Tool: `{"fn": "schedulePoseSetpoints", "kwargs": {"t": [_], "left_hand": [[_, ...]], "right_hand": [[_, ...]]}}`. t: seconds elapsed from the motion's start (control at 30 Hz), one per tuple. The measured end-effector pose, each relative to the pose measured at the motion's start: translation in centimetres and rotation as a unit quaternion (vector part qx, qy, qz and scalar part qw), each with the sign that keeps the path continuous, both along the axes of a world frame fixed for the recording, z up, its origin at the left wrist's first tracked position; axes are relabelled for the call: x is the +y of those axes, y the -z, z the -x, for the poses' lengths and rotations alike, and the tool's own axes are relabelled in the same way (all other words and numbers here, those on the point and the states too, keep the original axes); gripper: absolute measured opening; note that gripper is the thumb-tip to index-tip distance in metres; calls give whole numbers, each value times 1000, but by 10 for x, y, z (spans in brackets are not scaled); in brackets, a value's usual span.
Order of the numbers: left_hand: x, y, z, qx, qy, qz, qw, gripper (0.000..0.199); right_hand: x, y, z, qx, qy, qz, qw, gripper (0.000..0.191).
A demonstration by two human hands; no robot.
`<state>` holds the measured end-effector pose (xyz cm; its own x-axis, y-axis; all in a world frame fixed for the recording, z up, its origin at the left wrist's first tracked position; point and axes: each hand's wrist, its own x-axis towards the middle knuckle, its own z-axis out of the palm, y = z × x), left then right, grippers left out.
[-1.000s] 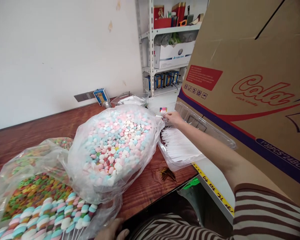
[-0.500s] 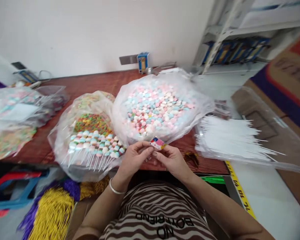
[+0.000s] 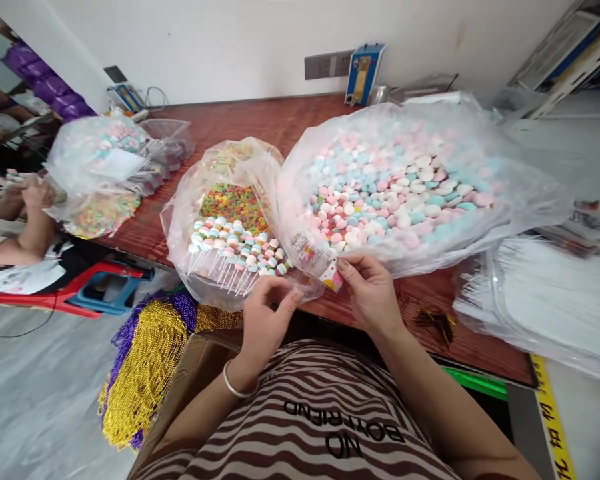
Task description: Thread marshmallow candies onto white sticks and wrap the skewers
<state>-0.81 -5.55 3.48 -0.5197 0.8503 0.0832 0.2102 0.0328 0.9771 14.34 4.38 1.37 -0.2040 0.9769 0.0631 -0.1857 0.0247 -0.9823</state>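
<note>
Near the table edge (image 3: 480,363), the right hand (image 3: 377,297) pinches a wrapper (image 3: 332,277).

large bag (image 3: 300,167) crowding right hand (image 3: 375,293), stick tray (image 3: 497,310) rightward; open tabletop (image 3: 220,123) behind smaller bag (image 3: 183,207)

Left hand (image 3: 266,319) — now off packet (image 3: 332,275)

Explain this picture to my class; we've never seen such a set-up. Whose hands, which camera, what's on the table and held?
There is no machine here: you see a person's bare left hand and right hand, through a camera worn on their head, looking down.

On the red-brown table, a big clear bag holds pale sweets. A smaller bag holds colourful sweets, with striped lollies at its front. White sticks lie to the right.

The right hand holds a small printed packet; whether the left hand grips anything is hard to tell.
</note>
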Motion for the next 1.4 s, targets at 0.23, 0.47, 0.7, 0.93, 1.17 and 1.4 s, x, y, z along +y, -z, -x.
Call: {"fn": "schedulePoseSetpoints", "kwargs": {"t": [0.23, 0.47, 0.7, 0.93, 1.17, 1.4], "left_hand": [[9, 23, -2, -451, 92, 18, 887, 45], [15, 32, 9, -410, -31, 9, 912, 35], [17, 41, 21, -462, -141, -60, 873, 46], [9, 48, 28, -473, -53, -19, 879, 36], [5, 50, 37, -432, -100, -32, 896, 34], [8, 48, 32, -419, -143, -67, 894, 40]], "right_hand": [[-21, 1, 22, 5, -120, 21, 993, 25], [-20, 8, 25, -10, -135, 25, 990, 32], [-22, 13, 33, -38, -176, 80, 980, 38], [-21, 21, 61, -12, -237, 112, 965, 36], [-16, 26, 63, -57, -239, 66, 967, 29], [-26, 22, 63, -150, -211, -39, 965, 34]]}}
